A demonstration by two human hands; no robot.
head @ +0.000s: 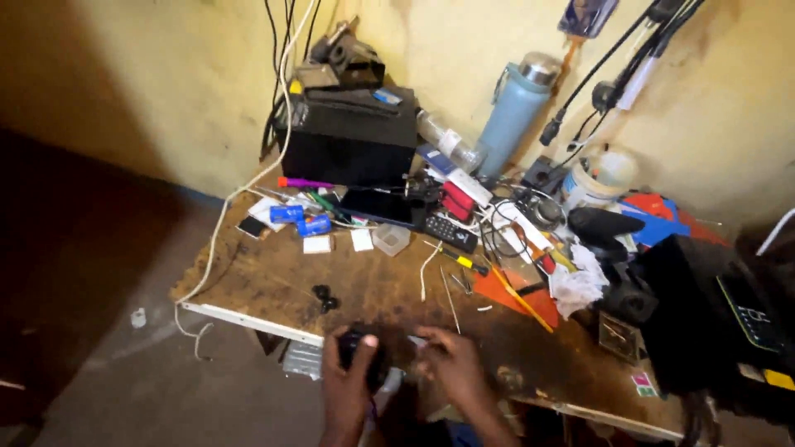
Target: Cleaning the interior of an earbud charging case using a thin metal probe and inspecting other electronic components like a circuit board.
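Black small device [362, 352] gripped by left hand [348, 385] fingers — right hand [451, 364] fingers curled narrow beside it, over wooden table [373, 285].

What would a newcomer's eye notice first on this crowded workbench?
Probably the large black rectangular box at the back against the yellow wall, and the tall pale blue metal bottle to its right. At the near edge of the worn wooden table, the left hand holds a small dark object, with the right hand beside it.
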